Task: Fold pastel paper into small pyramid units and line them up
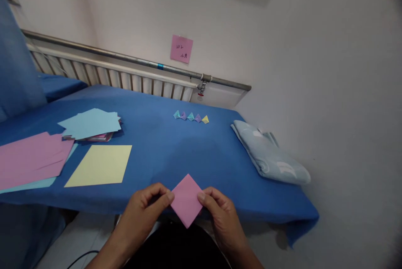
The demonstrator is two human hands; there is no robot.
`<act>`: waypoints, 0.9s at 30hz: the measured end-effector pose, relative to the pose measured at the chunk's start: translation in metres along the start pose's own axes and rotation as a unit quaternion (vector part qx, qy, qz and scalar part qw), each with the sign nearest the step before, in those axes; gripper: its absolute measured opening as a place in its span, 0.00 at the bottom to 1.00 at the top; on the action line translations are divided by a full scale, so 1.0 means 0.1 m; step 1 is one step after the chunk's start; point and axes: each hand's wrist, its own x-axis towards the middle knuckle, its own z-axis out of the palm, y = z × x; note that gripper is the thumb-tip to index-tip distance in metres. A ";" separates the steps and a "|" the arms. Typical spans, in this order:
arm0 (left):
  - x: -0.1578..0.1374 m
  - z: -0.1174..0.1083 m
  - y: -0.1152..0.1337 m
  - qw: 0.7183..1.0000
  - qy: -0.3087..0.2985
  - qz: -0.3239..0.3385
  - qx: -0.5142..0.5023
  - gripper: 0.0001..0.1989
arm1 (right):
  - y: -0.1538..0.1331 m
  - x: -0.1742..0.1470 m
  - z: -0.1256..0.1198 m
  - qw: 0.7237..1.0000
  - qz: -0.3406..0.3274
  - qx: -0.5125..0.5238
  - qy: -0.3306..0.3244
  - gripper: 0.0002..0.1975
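A pink folded paper square (187, 202) is held up corner-on, like a diamond, at the front edge of the table. My left hand (147, 206) pinches its left corner between thumb and fingers. The right corner is gripped by my right hand (220, 212) in the same way, its thumb lying on the front face. The back of the paper is hidden from me. To the left, a flat yellow paper sheet (102, 165) lies near the table edge. Farther back on the table stand several small folded paper pieces (190, 116) in a row, in teal, purple and yellow.
On the left are a stack of light blue sheets (92, 123) and pink sheets (34, 158). A folded light blue blanket (270, 152) lies at the right of the blue-covered table (144, 135). Behind it run a radiator (125, 80) and a pipe; a pink note (181, 49) hangs on the wall.
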 end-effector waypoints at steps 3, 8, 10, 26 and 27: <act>0.00 -0.03 0.02 1.000 0.018 0.009 0.000 0.16 | 0.00 -0.04 -0.02 0.999 0.002 -0.025 -0.029 0.16; 0.01 -0.08 0.05 0.999 -0.021 0.020 0.031 0.16 | -0.10 -0.06 -0.04 0.997 0.031 -0.034 -0.059 0.16; 0.01 -0.10 0.06 0.997 -0.053 0.018 0.045 0.16 | -0.16 -0.05 -0.03 0.993 0.054 -0.034 -0.098 0.14; 0.06 -0.03 0.03 0.993 -0.099 -0.022 -0.055 0.14 | -0.15 0.04 0.07 0.997 0.024 -0.048 -0.057 0.14; 0.06 0.00 0.01 0.992 -0.105 -0.031 -0.066 0.15 | -0.14 0.05 0.08 0.998 0.016 -0.039 -0.038 0.14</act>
